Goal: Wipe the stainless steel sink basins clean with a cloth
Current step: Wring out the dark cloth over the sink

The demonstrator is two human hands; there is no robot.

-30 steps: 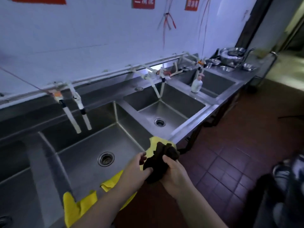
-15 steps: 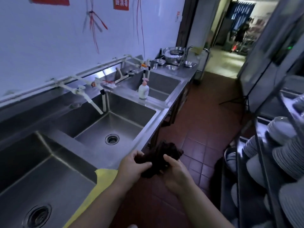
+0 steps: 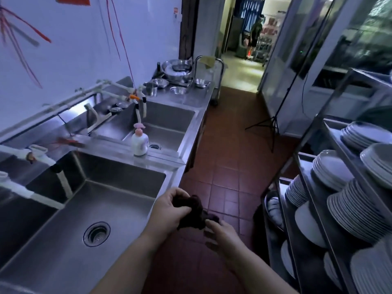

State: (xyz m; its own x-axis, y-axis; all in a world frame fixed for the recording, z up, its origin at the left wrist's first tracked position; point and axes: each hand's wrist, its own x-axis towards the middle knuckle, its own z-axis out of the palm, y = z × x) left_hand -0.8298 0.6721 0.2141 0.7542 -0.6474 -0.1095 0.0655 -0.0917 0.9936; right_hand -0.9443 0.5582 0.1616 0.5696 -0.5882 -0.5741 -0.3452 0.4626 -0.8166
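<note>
A dark crumpled cloth (image 3: 194, 213) hangs bunched between both my hands, over the red floor just past the sink's front edge. My left hand (image 3: 168, 210) grips its upper part, fingers curled round it. My right hand (image 3: 220, 233) pinches its lower right end. The near stainless steel basin (image 3: 118, 187) with a round drain (image 3: 96, 234) lies left of my hands. A second basin (image 3: 169, 124) lies farther along the counter.
A white pump bottle (image 3: 139, 143) stands on the divider between the basins. White taps (image 3: 61, 179) hang over the near basin. Metal bowls (image 3: 177, 70) sit at the counter's far end. Stacked plates (image 3: 331, 170) fill a rack on the right. A tripod (image 3: 273, 124) stands in the aisle.
My view has swung right along the sinks; the yellow glove has gone out of view. My hands still hold the dark cloth, and my right hand has slid to its lower end.
</note>
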